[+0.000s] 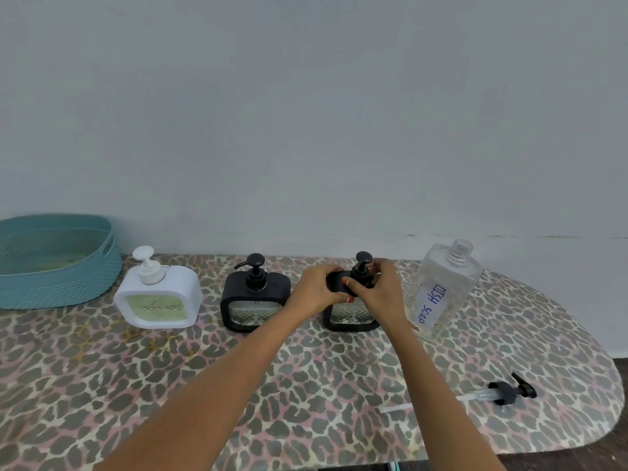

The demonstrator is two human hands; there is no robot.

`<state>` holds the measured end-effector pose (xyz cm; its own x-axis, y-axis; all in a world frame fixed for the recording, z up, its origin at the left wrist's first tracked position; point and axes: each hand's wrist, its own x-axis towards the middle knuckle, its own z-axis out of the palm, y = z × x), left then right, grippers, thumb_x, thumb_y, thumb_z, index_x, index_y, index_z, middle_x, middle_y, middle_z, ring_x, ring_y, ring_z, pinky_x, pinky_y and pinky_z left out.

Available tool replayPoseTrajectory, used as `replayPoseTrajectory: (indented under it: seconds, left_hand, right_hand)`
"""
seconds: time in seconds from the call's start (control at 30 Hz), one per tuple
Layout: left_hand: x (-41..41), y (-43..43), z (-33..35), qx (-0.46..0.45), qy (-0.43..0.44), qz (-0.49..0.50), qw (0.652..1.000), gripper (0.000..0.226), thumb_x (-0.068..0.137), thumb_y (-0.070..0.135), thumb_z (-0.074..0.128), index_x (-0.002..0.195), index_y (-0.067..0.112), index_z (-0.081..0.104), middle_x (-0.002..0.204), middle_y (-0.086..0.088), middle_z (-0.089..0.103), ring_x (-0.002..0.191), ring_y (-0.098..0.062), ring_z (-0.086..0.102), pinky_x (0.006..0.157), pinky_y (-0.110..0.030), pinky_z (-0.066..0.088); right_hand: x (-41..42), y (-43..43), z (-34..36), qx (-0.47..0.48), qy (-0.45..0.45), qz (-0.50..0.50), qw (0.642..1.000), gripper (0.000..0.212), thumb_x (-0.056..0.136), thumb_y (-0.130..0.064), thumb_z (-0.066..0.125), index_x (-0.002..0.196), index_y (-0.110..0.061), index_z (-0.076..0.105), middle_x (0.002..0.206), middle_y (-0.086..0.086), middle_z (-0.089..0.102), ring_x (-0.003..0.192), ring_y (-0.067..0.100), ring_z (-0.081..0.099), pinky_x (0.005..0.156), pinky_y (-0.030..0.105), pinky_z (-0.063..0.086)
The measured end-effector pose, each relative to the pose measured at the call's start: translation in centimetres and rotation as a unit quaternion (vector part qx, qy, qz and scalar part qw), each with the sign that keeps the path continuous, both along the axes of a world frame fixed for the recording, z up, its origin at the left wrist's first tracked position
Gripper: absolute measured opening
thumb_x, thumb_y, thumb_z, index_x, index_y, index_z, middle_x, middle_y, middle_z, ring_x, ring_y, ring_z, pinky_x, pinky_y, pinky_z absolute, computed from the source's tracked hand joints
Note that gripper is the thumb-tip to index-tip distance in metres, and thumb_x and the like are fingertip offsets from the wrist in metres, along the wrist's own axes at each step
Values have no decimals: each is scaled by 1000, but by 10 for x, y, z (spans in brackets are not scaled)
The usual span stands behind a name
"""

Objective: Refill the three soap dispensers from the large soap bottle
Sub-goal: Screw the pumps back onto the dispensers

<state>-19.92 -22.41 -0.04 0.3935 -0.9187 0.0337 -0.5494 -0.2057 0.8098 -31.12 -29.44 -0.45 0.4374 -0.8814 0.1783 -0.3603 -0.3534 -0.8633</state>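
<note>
Three soap dispensers stand in a row on the leopard-print table (pixel 170 385): a white dispenser (pixel 158 297) on the left, a black dispenser (pixel 255 300) in the middle and a second black dispenser (pixel 351 316) to its right. My left hand (pixel 314 288) grips the top of the right black dispenser. My right hand (pixel 377 287) holds its pump collar with curled fingers. The large clear soap bottle (pixel 445 287), labelled DISH SOAP, stands uncapped just right of my hands. Its black pump (pixel 506 392) with tube lies on the table at the right.
A teal woven basket (pixel 57 263) sits at the back left against the pale wall. The table's rounded edge curves around on the right, with dark floor beyond it.
</note>
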Motion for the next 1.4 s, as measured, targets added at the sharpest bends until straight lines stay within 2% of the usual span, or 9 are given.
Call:
replayPoseTrajectory:
  seconds: [0.07, 0.2, 0.33, 0.63, 0.83, 0.97, 1.1, 1.23, 1.4]
  left_hand:
    - [1, -1, 0, -1, 1, -1, 1000, 63, 72, 17, 76, 128, 5, 49, 130, -11, 55, 121, -23, 51, 94, -23, 36]
    - [2, -1, 0, -3, 1, -2, 1000, 63, 72, 18, 77, 127, 6, 50, 128, -11, 56, 119, -22, 52, 93, -22, 36]
    - [1, -1, -1, -4, 3, -1, 1000, 64, 72, 18, 76, 128, 6, 49, 129, -11, 56, 119, -22, 52, 91, -19, 34]
    - [1, 0, -2, 0, 2, -2, 1000, 66, 72, 18, 76, 130, 6, 47, 133, -11, 53, 123, -22, 49, 96, -22, 35]
    - [2, 0, -1, -7, 4, -1, 1000, 63, 72, 18, 76, 127, 6, 50, 128, -11, 56, 119, -22, 52, 91, -21, 36]
    - [0, 0, -1, -7, 0, -1, 1000, 63, 72, 19, 77, 127, 6, 50, 128, -11, 56, 118, -22, 52, 90, -19, 35]
    - [0, 0, -1, -9, -3, -2, 1000, 62, 71, 20, 77, 126, 6, 51, 127, -12, 57, 117, -23, 53, 93, -24, 38]
    - [1, 0, -1, -10, -1, -1, 1000, 61, 71, 18, 77, 126, 7, 52, 127, -11, 57, 118, -22, 53, 94, -23, 38]
    - [1, 0, -2, -10, 3, -1, 1000, 63, 72, 18, 77, 128, 6, 50, 129, -11, 56, 120, -23, 52, 93, -22, 37]
  right_hand:
    - [-3, -1, 1, -1, -4, 17, 1000, 47, 77, -17, 72, 116, -9, 49, 109, 1, 44, 94, 15, 48, 76, 16, 39]
    - [-13, 0, 11, 20, -22, 74, 997, 37, 85, -4, 60, 120, -11, 54, 103, -4, 53, 92, 10, 51, 68, -2, 40]
    - [-14, -1, 9, 16, -7, 77, 997, 27, 86, -5, 58, 113, -9, 60, 94, -1, 59, 88, 11, 53, 67, 4, 41]
    - [1, 4, 1, 16, -53, -12, 998, 31, 76, -14, 73, 92, -14, 47, 85, -3, 52, 81, 15, 51, 64, 13, 38]
    - [-10, 3, 7, 31, -36, 62, 997, 32, 85, -12, 63, 115, -18, 54, 97, -7, 57, 84, 2, 53, 69, 3, 39]
    - [-15, -2, 6, 44, -22, 50, 998, 28, 85, -14, 63, 113, -12, 63, 99, 1, 63, 95, 14, 57, 81, 19, 41]
    - [-5, 0, 5, 30, -41, 0, 999, 29, 79, -15, 71, 104, -8, 59, 90, 0, 58, 83, 13, 54, 65, 9, 40]
    - [4, 2, 2, 14, -41, -23, 999, 31, 76, -17, 74, 95, -11, 51, 91, 4, 57, 80, 15, 51, 63, 11, 37]
    - [-4, 0, 7, 8, -12, 23, 1000, 40, 80, -15, 69, 117, -10, 54, 98, -1, 55, 87, 11, 50, 64, 7, 39]
